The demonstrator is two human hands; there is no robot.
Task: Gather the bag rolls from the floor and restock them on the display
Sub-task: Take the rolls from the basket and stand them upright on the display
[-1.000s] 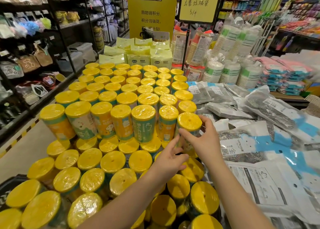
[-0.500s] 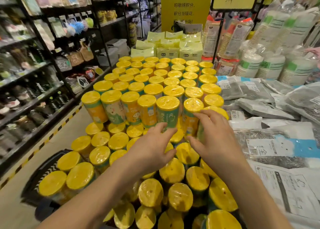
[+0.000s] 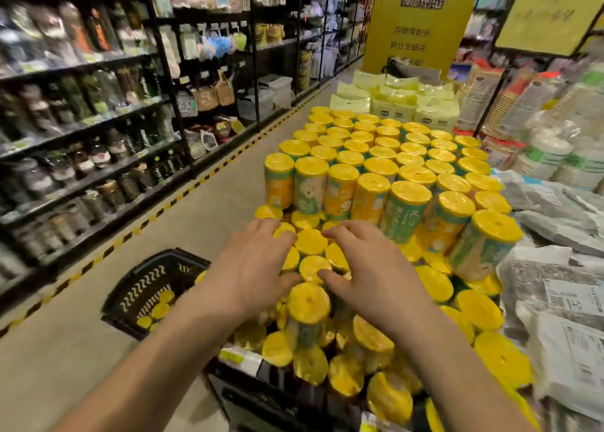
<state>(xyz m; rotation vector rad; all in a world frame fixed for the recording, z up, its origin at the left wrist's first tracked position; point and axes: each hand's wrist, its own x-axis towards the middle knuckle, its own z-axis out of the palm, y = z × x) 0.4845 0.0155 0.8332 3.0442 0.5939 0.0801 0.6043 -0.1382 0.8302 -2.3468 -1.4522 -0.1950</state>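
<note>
1. Dark shelving lines the left side of the aisle. It is full of packaged goods and has no part in this job.
2. A black basket sits on the floor, just beside the near-left corner of the display stand. A few yellow-capped bag rolls lie inside it. I judge it is parked there as the carrier, close enough to reach, and that the restocking is not finished.
3. My view of the left hand shows it palm down with fingers spread and loosely bent. Its fingertips rest on the caps of the lower tier, and it grips nothing.
4. The right hand mirrors it just alongside and also holds nothing. The two thumbs nearly meet over one cap. I read the pair as pressing the loose rolls together so they stand tight, not lifting one.
5. Behind the hands, the upper tier stands upright and packed cap to cap, which keeps each roll propped by its neighbours. The near-right corner roll has no neighbour on its outer side and tilts outward. I would watch that it does not topple.
6. Grey flat packets lie to the right of the rolls, with stacked paper cups behind them.
</note>
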